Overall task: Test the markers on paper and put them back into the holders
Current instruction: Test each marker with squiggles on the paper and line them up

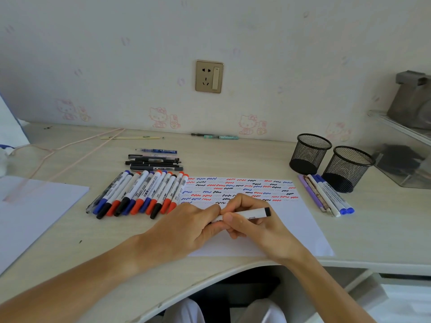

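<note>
A white marker with a black end lies level above the test paper, which carries rows of red, blue and black squiggles. My right hand grips its barrel, and my left hand pinches its left end, which is hidden by the fingers. A row of several red, blue and black markers lies left of the paper. Two black mesh holders stand upright at the right, and nothing shows above their rims.
Several pens lie behind the marker row. A few pens and blue markers lie in front of the holders. A blank sheet lies at the left, a clear plastic box at the far right, a wall socket behind.
</note>
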